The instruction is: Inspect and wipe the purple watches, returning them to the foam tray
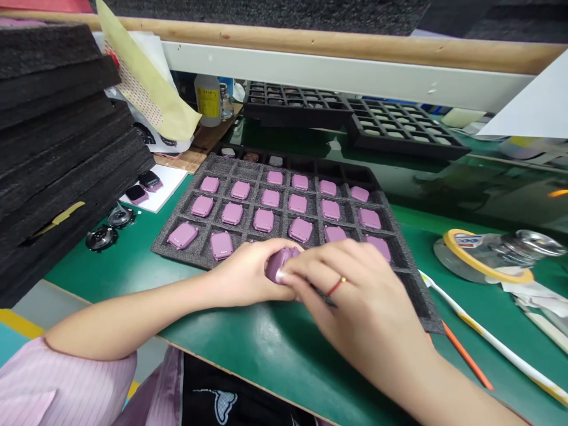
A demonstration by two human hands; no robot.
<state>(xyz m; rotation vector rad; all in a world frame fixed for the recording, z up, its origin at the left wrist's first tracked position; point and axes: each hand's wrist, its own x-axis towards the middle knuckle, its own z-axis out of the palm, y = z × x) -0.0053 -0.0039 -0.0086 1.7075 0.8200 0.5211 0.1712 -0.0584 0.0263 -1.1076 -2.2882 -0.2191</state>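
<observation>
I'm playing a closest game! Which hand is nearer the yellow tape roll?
The right hand is nearer, a little way left of the tape roll. The left hand is farther left, on the other side of the right hand.

Nothing legible. Yellow label [208, 102] on white bottle [207, 83], 12 o'clock; blue-white label [471, 240] on yellow tape roll [497, 277], 3 o'clock: both too small to read.
</observation>
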